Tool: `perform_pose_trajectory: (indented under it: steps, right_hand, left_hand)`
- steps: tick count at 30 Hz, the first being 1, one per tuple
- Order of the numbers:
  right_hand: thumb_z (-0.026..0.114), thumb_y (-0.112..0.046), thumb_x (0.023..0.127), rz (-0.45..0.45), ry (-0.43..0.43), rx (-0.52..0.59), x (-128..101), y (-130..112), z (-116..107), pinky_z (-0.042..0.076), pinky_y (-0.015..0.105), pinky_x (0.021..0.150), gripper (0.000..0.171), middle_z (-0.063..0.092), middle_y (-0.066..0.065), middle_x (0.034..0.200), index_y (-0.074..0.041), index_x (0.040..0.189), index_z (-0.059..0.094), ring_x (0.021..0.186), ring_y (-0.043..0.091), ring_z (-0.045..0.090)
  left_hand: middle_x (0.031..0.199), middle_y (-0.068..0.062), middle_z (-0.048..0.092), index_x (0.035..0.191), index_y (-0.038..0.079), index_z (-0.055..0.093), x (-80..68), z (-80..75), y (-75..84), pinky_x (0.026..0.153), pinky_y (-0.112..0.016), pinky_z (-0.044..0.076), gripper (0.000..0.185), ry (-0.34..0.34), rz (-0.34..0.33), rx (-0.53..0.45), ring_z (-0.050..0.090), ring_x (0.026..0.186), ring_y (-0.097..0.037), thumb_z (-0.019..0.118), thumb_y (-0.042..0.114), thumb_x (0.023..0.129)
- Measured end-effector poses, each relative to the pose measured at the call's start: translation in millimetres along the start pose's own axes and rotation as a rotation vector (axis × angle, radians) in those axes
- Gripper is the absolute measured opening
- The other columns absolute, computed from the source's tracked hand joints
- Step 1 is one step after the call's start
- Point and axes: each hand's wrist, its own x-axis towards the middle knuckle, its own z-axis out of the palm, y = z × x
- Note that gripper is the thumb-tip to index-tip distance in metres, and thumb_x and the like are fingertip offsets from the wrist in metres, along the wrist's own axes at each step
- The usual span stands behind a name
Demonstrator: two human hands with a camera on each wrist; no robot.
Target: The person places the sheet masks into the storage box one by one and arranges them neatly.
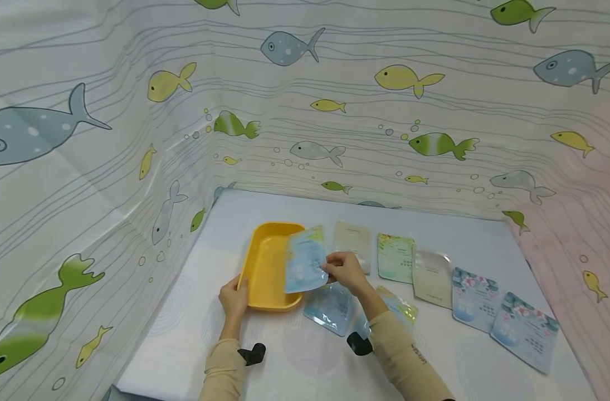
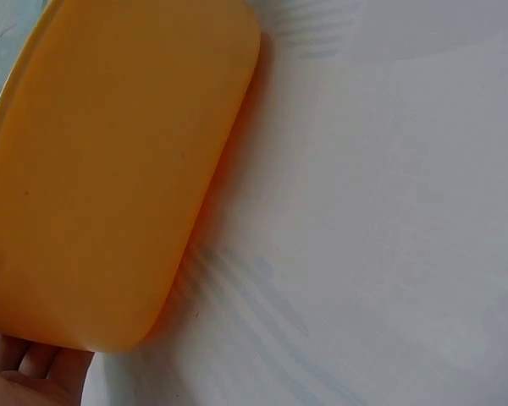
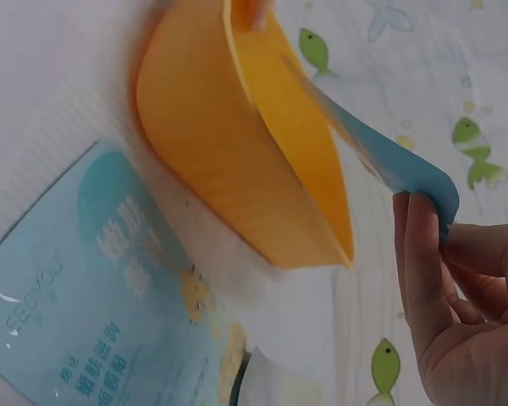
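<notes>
My left hand (image 1: 233, 299) grips the near-left side of a yellow plastic tray (image 1: 267, 259), thumb over the rim and fingers against the outer wall. In the left wrist view, the fingers (image 2: 38, 359) show at the tray's lower edge. My right hand (image 1: 349, 273) pinches a light blue face mask packet (image 1: 306, 259) by its right edge, between thumb and fingers. That packet is tilted and overlaps the tray's right side. Below the right hand lies a blue packet (image 1: 330, 309). Another blue and yellow packet (image 1: 404, 309) is partly hidden by the right forearm.
Right of the tray, a row of packets curves across the white table (image 1: 315, 367): a beige one (image 1: 355, 236), a green one (image 1: 396, 259), a second beige one (image 1: 432, 278) and two blue floral ones (image 1: 475, 298). A fish-patterned curtain (image 1: 305, 128) hangs around the table.
</notes>
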Motion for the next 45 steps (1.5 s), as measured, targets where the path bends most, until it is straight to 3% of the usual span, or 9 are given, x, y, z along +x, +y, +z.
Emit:
perform_pose_trajectory:
  steps: [7, 17, 24, 28, 36, 39, 45]
  right_hand:
    - [0.061, 0.001, 0.087, 0.006, 0.002, 0.018, 8, -1, 26, 0.058, 0.043, 0.066, 0.019, 0.066, 0.017, 0.084, 0.012, 0.103, 0.062, 0.054, 0.011, 0.059]
    - [0.063, 0.0, 0.087, 0.042, 0.014, 0.027, 22, 2, 66, 0.058, 0.034, 0.061, 0.02, 0.067, 0.018, 0.085, 0.013, 0.103, 0.06, 0.052, 0.011, 0.06]
    - [0.063, 0.003, 0.085, 0.075, 0.025, 0.02, 30, 2, 88, 0.058, 0.037, 0.061, 0.014, 0.065, 0.015, 0.078, 0.012, 0.096, 0.062, 0.055, 0.024, 0.066]
    - [0.063, 0.006, 0.083, 0.07, 0.029, -0.002, 32, 3, 97, 0.058, 0.034, 0.059, 0.013, 0.064, 0.015, 0.077, 0.013, 0.094, 0.062, 0.055, 0.023, 0.066]
    - [0.066, 0.005, 0.081, 0.076, 0.056, -0.103, 32, 11, 104, 0.056, 0.028, 0.053, 0.01, 0.066, 0.014, 0.074, 0.01, 0.089, 0.063, 0.058, 0.029, 0.068]
    - [0.067, 0.004, 0.08, 0.058, 0.064, -0.182, 34, 12, 106, 0.053, 0.024, 0.049, 0.005, 0.065, 0.012, 0.071, 0.007, 0.081, 0.064, 0.057, 0.028, 0.068]
    - [0.07, -0.002, 0.08, 0.031, 0.076, -0.403, 34, 12, 111, 0.042, 0.018, 0.04, 0.033, 0.055, 0.002, 0.051, -0.007, 0.053, 0.05, 0.046, 0.012, 0.059]
  left_hand:
    - [0.107, -0.029, 0.063, 0.11, -0.011, 0.064, 0.5, 0.7, 0.2, 0.087, -0.049, 0.049, 0.026, 0.009, 0.019, 0.013, 0.062, 0.1, -0.04, 0.059, 0.001, 0.087]
    - [0.11, -0.028, 0.062, 0.111, -0.01, 0.064, -0.3, -0.4, 0.3, 0.089, -0.049, 0.049, 0.027, 0.0, -0.005, 0.017, 0.06, 0.104, -0.039, 0.059, 0.003, 0.088]
    - [0.109, -0.029, 0.062, 0.11, -0.011, 0.064, -1.2, -1.7, 0.1, 0.089, -0.05, 0.048, 0.027, 0.01, 0.003, -0.003, 0.06, 0.105, -0.041, 0.06, 0.003, 0.087]
    - [0.109, -0.028, 0.062, 0.11, -0.01, 0.064, -0.9, -1.6, 0.1, 0.09, -0.049, 0.048, 0.027, 0.016, 0.003, -0.002, 0.06, 0.105, -0.04, 0.06, 0.003, 0.087]
    - [0.108, -0.029, 0.063, 0.111, -0.011, 0.063, -4.2, -1.9, 2.1, 0.085, -0.049, 0.051, 0.028, -0.024, 0.033, 0.001, 0.061, 0.102, -0.042, 0.059, 0.004, 0.088]
    - [0.107, -0.029, 0.063, 0.111, -0.011, 0.063, -3.9, -2.0, 2.4, 0.083, -0.049, 0.052, 0.028, -0.027, 0.044, 0.001, 0.062, 0.1, -0.042, 0.059, 0.005, 0.088]
    - [0.106, -0.029, 0.063, 0.111, -0.011, 0.063, -3.1, -3.0, 0.9, 0.08, -0.05, 0.053, 0.028, -0.035, 0.04, -0.002, 0.062, 0.097, -0.044, 0.058, 0.006, 0.089]
